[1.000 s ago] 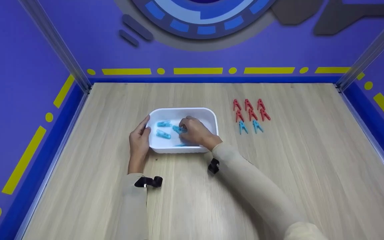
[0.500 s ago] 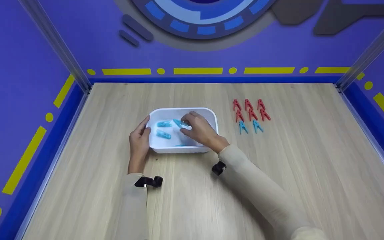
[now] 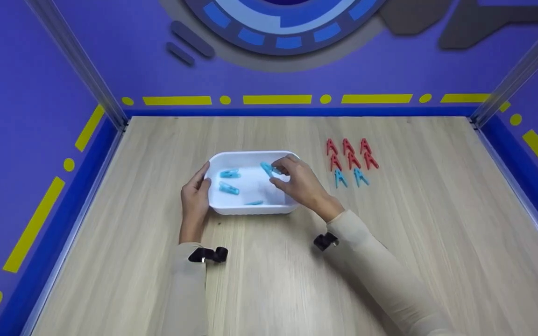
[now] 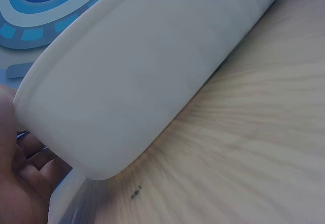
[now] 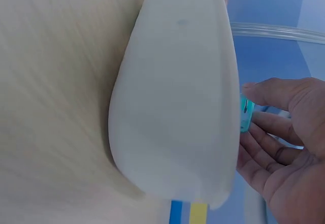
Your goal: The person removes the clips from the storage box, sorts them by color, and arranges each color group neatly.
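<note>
A white plastic tub (image 3: 252, 210) stands on the wooden table. My left hand (image 3: 195, 199) holds its left end, thumb at the rim and fingers along the outer wall; the left wrist view shows those fingers partly hidden behind the tub. Over the tub's right part, my right hand (image 3: 299, 182) pinches a light-blue clothespin (image 3: 266, 169) between thumb and fingers. The right wrist view shows only part of this clothespin (image 5: 246, 113) above the rim. Inside the tub lie a blue clothespin (image 3: 230, 173), another blue clothespin (image 3: 229, 188) and a blue piece (image 3: 254, 203) partly hidden by the front wall.
Right of the tub, several red clothespins (image 3: 353, 161) lie in two rows. Below them are two blue clothespins, one on the left (image 3: 340, 178) and one on the right (image 3: 360, 177). Blue-purple panels (image 3: 269, 84) enclose the table's back and sides.
My right hand has lifted the blue clothespin from the tub's middle and moved it rightward. The blue piece by the front wall shows more. My left hand and the tub have stayed put.
</note>
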`<state>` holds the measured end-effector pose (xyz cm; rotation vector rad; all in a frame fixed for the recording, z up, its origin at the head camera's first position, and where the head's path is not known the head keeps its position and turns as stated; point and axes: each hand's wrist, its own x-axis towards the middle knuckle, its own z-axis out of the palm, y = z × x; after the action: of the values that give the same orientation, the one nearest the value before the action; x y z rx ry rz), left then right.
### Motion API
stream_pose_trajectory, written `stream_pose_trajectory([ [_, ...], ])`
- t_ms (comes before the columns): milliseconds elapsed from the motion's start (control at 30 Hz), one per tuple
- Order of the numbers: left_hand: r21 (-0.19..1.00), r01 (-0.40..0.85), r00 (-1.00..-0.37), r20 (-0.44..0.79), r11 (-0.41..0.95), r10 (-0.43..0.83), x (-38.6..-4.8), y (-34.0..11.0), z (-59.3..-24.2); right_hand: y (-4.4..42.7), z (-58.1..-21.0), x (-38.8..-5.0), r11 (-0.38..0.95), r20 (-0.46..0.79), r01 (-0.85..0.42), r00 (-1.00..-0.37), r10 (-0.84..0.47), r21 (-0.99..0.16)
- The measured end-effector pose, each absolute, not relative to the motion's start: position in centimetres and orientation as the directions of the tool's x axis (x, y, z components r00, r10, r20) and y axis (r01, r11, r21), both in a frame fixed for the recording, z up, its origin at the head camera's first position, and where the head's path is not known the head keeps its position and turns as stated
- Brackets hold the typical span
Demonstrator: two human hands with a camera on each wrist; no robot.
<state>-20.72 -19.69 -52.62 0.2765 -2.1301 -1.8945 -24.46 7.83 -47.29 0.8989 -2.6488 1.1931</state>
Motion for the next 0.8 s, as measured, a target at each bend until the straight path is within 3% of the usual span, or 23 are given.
stream_pose_trajectory([
  [167, 0.991, 0.037, -0.946, 0.076, 0.129, -0.315, -20.3, -19.4, -51.6, 9.7, -47.2, -24.3, 0.524, 0.328, -0.523, -0.845, -0.423, -0.672],
  [433, 0.989, 0.081, -0.941, 0.118, 0.127, -0.316, -21.2, -20.2, -53.8, 13.0, -47.4, -24.3, 0.537, 0.344, -0.486, -0.872, -0.349, -0.689],
  [800, 0.991, 0.074, -0.941, 0.106, 0.112, -0.321, -21.4, -20.2, -54.1, 17.3, -48.1, -25.0, 0.576, 0.378, -0.451, -0.891, -0.251, -0.682],
])
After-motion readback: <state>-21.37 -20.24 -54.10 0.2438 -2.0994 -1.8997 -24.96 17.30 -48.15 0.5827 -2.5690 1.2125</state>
